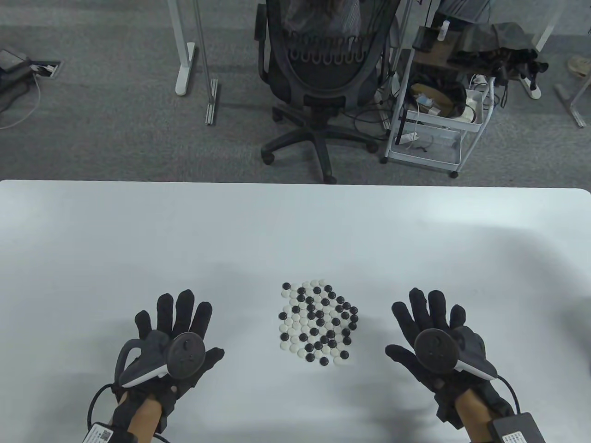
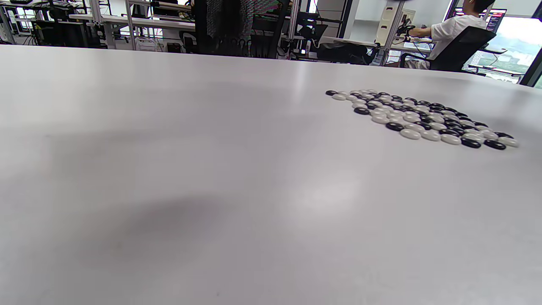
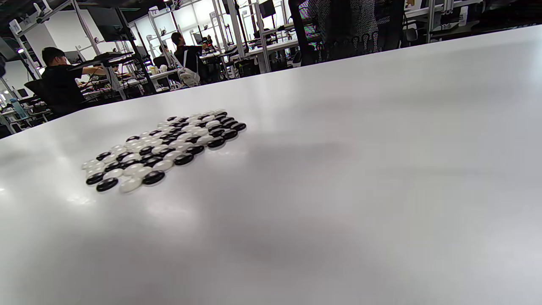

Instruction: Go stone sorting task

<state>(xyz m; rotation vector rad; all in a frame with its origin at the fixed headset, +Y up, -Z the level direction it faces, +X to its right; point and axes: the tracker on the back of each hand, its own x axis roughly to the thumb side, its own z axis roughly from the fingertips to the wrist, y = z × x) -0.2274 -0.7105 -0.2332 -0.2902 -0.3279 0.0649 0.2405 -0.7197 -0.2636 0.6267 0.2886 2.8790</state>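
A mixed patch of several black and white Go stones lies flat in one layer near the table's front middle. The left wrist view shows the stones at its right, the right wrist view shows the stones at its left. My left hand lies flat on the table left of the patch, fingers spread and straight, holding nothing. My right hand lies the same way on the patch's right. Neither hand touches a stone. No fingers show in either wrist view.
The white table stretches wide beyond the stones. Behind its far edge stand a black office chair and a white wire cart. People sit at desks far in the background of the wrist views.
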